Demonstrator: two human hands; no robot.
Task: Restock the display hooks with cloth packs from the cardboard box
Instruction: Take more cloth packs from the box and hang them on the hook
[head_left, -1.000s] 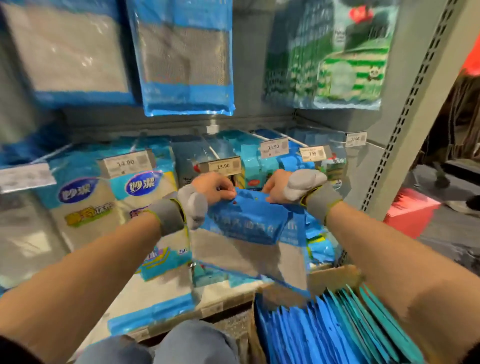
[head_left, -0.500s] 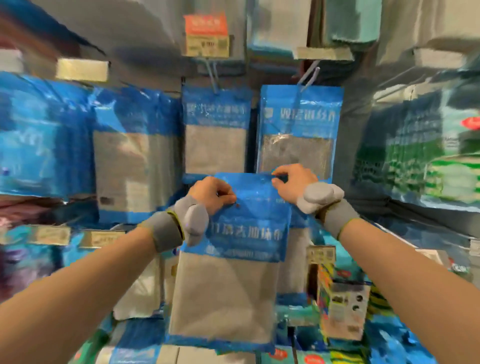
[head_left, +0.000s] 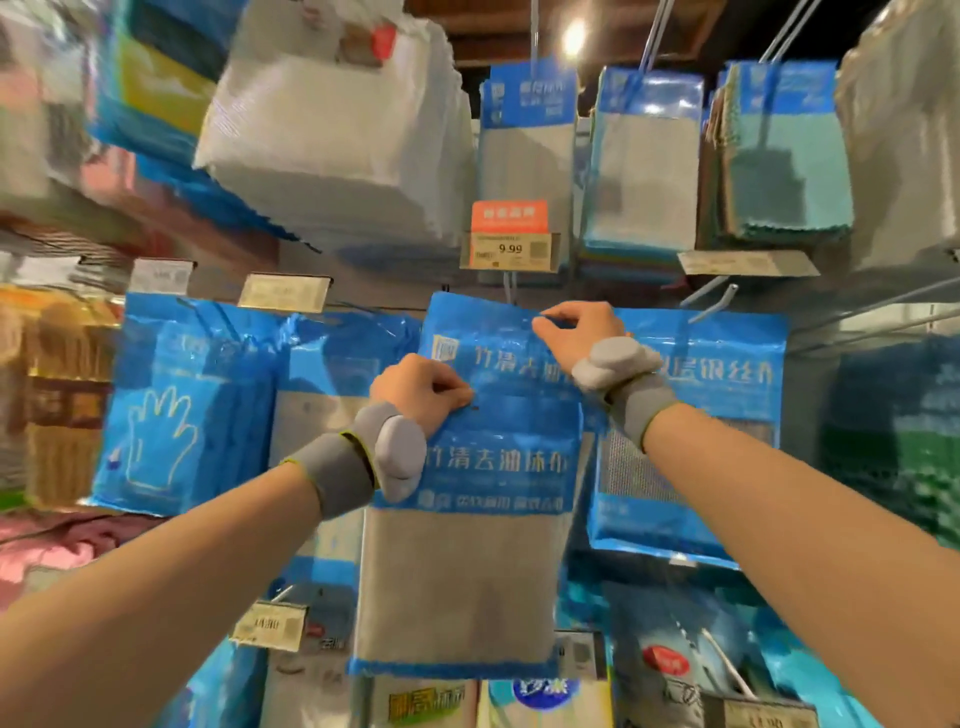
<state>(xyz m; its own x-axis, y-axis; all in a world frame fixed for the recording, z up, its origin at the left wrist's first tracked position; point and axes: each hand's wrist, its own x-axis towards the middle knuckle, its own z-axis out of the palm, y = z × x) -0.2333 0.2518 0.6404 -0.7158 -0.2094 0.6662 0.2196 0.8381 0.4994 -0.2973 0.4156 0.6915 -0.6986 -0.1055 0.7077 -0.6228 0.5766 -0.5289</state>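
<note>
The pack, a blue header over grey cloth, hangs upright straight below the 9.99 tag, in front of the other goods. The left hand, below and left of the tag, grips the pack's upper left corner. Its fingers are curled onto the header, the back of the hand faces the camera, and the forearm rises from the lower left. A grey left band with a pale pad wraps that wrist. Behind the pack and nearer the tag hangs a rear pack with the same print, its top edge just under the tag. The right hand, just below and slightly right of the tag, sits higher than the left. Its thumb and forefinger pinch the top edge of the rear pack's header, the other fingers are curled in, and the forearm comes up from the lower right. Its wrist wears a like right band. Whether this hand also holds the front pack cannot be told, since the wrist hides that pack's upper right corner. A thin wire hook comes down from under the tag to the rear pack's top edge, and blur hides whether the header sits on it. Lower and far left of the tag hangs a glove pack. Lower and right of the tag hangs a mesh pack.
</note>
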